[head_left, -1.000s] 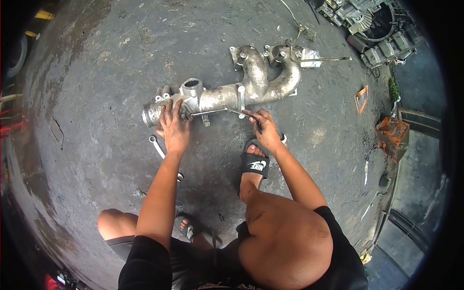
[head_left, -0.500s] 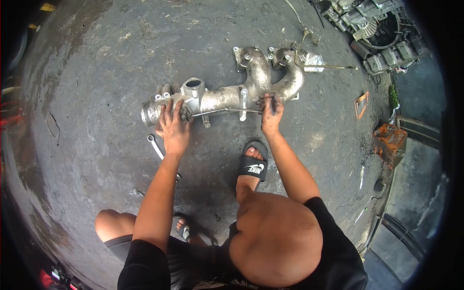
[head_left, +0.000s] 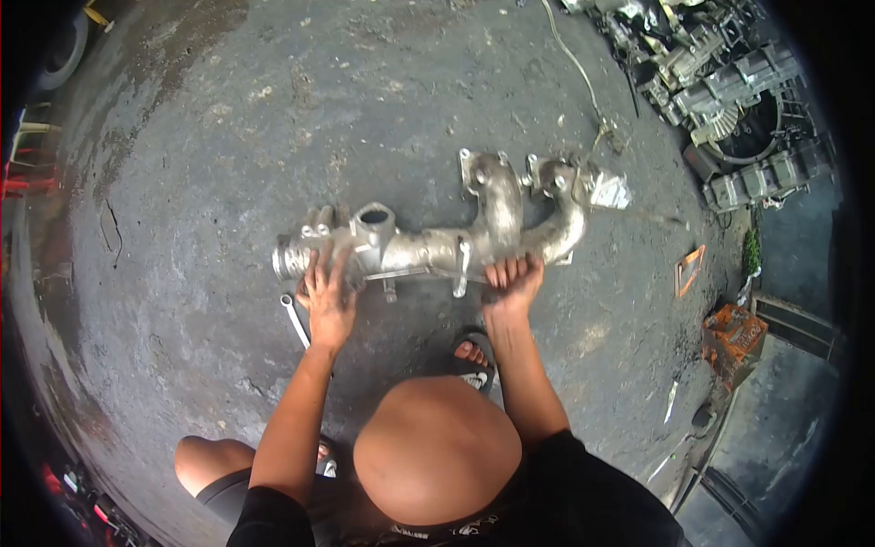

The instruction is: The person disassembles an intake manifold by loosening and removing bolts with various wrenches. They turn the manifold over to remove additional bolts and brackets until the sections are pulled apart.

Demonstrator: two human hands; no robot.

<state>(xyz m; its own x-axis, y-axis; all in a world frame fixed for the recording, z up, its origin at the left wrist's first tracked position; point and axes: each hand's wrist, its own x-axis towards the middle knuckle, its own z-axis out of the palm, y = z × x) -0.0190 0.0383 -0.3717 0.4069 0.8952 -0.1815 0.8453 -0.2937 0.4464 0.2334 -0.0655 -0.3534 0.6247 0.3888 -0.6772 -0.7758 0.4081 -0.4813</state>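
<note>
Dark grey concrete floor [head_left: 228, 173], scuffed and stained, fills most of the view, curving toward black corners. Greasy metal engine parts [head_left: 770, 178] are heaped at upper right, and a tyre [head_left: 68, 55] shows at upper left. At the lower edge, the person's black shirt [head_left: 592, 497] carries small white lettering, too blurred to read.

Ahead of the person's raised knee, a silver pipe manifold [head_left: 415, 255] lies across the floor, two curved branches at its right end. Its upright round port [head_left: 373, 217] is open and dark inside. To the right sits a crumpled orange bag [head_left: 735, 333] with dark print that I cannot make out; its contents cannot be told either.

The left hand [head_left: 328, 301] lies over the manifold's left part, fingers spread; whether it grips anything beneath is unclear. The right hand [head_left: 512, 284] is curled into a fist around the right end of a thin metal bar [head_left: 398, 273], which runs along the manifold's near side to the left hand. One sandal [head_left: 475, 374] shows part of a white mark, mostly hidden by the knee. A combination spanner [head_left: 296, 324] lies just beside the left hand, and a small silver packet [head_left: 609, 190] is by the manifold's right branch.
</note>
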